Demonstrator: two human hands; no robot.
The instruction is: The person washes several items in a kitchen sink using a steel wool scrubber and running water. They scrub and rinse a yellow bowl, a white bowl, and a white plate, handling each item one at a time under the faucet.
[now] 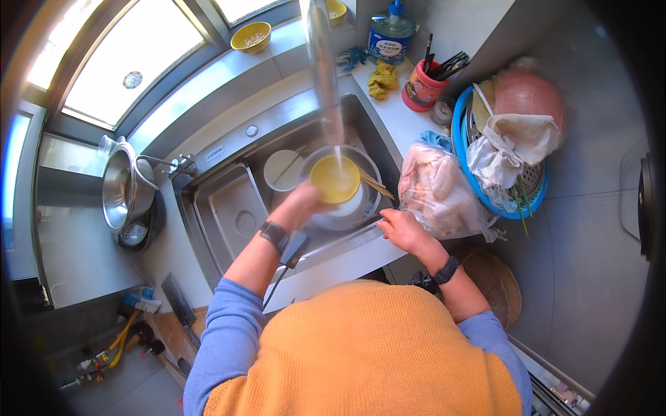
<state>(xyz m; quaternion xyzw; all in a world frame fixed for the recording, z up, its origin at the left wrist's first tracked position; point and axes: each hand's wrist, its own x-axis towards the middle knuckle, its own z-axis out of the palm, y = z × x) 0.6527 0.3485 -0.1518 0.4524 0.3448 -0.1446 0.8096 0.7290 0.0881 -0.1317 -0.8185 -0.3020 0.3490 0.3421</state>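
My left hand (306,198), blurred by motion, grips the rim of a yellow bowl (333,182) on its left side. Water (338,156) runs from the faucet (323,67) into the bowl. Beneath it a larger basin (318,221) sits in the right compartment of the steel sink (374,122), with a white dish partly hidden inside. Wooden chopsticks (379,187) lean at the basin's right. A round white dish (281,169) lies to the left. Over the sink's front right corner, my right hand (408,230) has its fingers loosely curled, with nothing seen in them.
Raw poultry in a clear plastic bag (432,187) lies right of the sink. Beyond it stands a blue basin (460,122) with a colander and cloths. A yellow cloth (383,80), a red utensil holder (422,88) and steel bowls (120,187) flank the sink.
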